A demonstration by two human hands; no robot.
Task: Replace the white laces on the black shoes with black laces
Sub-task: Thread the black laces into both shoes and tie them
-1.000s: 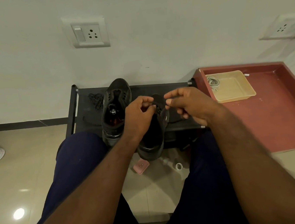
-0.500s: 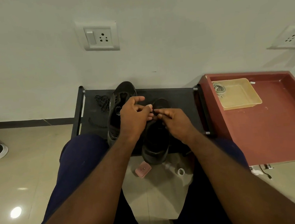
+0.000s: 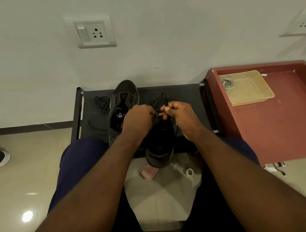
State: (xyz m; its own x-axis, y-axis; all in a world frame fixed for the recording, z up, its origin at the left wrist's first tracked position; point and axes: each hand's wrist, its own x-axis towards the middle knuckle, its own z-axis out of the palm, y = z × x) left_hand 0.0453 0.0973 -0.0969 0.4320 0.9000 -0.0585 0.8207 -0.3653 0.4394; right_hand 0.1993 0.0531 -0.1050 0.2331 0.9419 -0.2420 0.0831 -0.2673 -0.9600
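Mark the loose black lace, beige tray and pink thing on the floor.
loose black lace [image 3: 101, 103], head view, middle of the tangle
beige tray [image 3: 250, 88], head view, bare bottom
pink thing [image 3: 150, 171], head view, top face

Two bare forearms [image 3: 102, 179], left hand [image 3: 139, 121], right hand [image 3: 183, 116], dark navy trousers [image 3: 81, 162]

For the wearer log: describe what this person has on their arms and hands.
The left forearm and right forearm are bare, with no sleeve in view. The left hand and right hand wear no gloves; no watch, bracelet or ring shows.
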